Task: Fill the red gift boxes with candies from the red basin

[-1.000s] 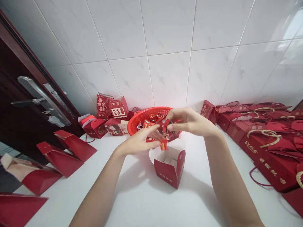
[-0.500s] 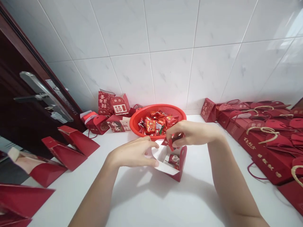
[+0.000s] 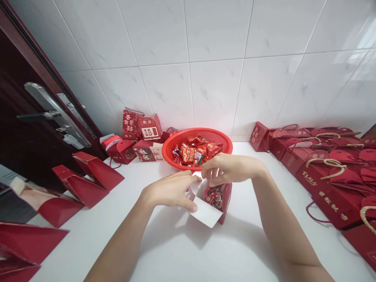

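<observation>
A small red paper candy box [image 3: 226, 203] with a white inside stands open on the white table in the middle. Red wrapped candies [image 3: 214, 197] lie inside it. My left hand [image 3: 173, 190] grips the box from the left, thumb on the front white flap and fingers at the rear flap. Over the box's opening is my right hand [image 3: 227, 170], its fingers bent and slightly apart, with nothing visible between them. Just behind the hands sits a red plastic basket [image 3: 168, 150] holding several wrapped candies [image 3: 195, 150].
Closed red gift boxes [image 3: 323, 188] with rope handles crowd the right side. Open red boxes [image 3: 94, 172] line the left edge, near a dark door [image 3: 35, 117]. More printed boxes [image 3: 149, 129] lean on the tiled wall [image 3: 214, 90] at the back left.
My right hand has let go of a red wrapped candy, which now lies in the box. That hand has shifted slightly left, while my left hand keeps hold of the box.
</observation>
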Action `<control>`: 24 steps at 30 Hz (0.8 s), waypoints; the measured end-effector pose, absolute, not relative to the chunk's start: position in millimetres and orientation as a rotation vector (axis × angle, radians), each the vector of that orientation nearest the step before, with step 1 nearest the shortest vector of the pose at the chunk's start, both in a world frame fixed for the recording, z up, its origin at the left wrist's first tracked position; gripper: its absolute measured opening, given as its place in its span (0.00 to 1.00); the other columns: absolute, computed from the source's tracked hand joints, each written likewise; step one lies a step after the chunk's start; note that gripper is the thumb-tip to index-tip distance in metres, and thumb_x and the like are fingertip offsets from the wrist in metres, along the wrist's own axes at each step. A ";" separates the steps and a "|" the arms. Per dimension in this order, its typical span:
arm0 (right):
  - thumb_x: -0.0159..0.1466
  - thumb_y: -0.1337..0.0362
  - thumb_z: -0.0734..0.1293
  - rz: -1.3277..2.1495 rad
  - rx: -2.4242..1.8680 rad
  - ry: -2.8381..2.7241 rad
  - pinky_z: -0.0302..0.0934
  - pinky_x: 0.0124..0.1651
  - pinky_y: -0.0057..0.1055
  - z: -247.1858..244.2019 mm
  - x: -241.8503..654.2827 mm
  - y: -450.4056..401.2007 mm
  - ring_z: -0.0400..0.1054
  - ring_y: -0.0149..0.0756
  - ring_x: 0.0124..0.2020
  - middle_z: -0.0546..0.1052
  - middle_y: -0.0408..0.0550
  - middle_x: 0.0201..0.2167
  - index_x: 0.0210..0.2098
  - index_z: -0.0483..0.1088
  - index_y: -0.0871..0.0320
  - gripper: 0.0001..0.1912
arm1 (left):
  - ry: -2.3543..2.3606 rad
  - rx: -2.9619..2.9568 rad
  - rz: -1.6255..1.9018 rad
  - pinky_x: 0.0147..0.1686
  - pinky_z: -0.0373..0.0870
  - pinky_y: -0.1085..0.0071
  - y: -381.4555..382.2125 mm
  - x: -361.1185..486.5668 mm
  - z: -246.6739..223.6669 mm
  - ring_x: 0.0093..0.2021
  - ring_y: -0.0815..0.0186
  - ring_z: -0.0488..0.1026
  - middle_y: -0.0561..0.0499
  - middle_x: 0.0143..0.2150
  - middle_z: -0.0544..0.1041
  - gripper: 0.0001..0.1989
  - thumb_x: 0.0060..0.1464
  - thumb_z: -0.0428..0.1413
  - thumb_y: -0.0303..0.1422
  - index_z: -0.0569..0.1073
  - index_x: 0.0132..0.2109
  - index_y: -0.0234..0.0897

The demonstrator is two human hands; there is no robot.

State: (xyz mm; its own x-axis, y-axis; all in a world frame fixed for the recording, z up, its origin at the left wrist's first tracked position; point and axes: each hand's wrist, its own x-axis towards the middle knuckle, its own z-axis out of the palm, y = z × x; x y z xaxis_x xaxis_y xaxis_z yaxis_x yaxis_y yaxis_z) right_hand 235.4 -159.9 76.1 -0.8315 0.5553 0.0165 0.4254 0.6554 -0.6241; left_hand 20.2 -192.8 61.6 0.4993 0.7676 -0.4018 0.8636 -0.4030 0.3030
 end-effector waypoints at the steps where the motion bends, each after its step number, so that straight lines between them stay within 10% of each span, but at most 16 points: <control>1: 0.56 0.72 0.70 0.885 -0.837 -2.644 0.59 0.29 0.25 74.8 235.7 -159.8 0.72 0.34 0.32 0.79 0.46 0.32 0.34 0.76 0.58 0.07 | 1.354 2.276 -0.266 0.42 0.67 0.69 -193.1 20.5 60.5 0.51 0.54 0.69 0.48 0.46 0.72 0.38 0.45 0.61 0.45 0.66 0.63 0.43; 24: 0.63 0.51 0.68 0.833 -1.157 -2.331 0.63 0.36 0.30 31.4 292.4 -232.4 0.69 0.34 0.31 0.77 0.47 0.30 0.26 0.74 0.57 0.17 | 1.241 2.432 -0.144 0.36 0.63 0.70 -208.8 23.9 69.4 0.47 0.56 0.69 0.49 0.41 0.70 0.18 0.44 0.60 0.40 0.75 0.44 0.40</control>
